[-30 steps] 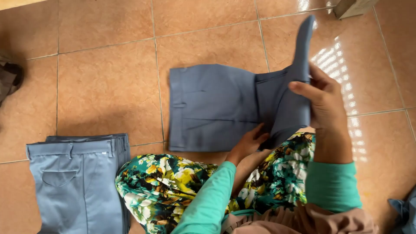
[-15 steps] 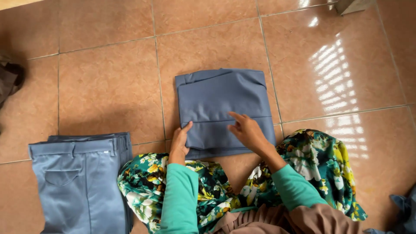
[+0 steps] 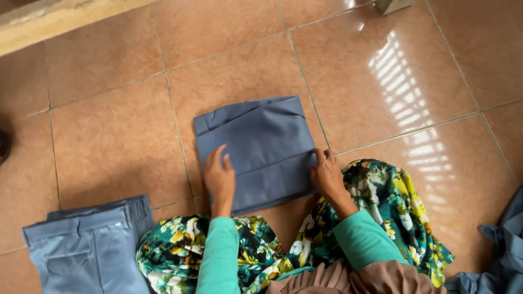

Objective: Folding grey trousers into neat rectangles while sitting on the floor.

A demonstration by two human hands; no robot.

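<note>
Head view. The folded blue-grey trousers (image 3: 257,152) lay flat on the tiled floor (image 3: 109,136), directly ahead of the seated person's knees, as a near-square packet with its near edge toward the body. The left hand (image 3: 220,179) rested palm-down on the packet's near-left corner, fingers spread and pointing away; the right hand (image 3: 327,173) touched the near-right edge, fingers curled loosely against the cloth. Neither grip was clamped: both hands lay open on the fabric, pressing rather than pinching. The packet sat between the two hands, each about equally close (the left lay further onto the cloth).

A second folded pair of trousers (image 3: 90,250) lay at the floor's near-left, well apart from the packet. More blue cloth (image 3: 504,250) bunched at the right edge.

Against half a second earlier: both hands had slid outward from the packet's near middle to its side edges. A second back, the right hand held a leg raised, the fold unfinished.
</note>
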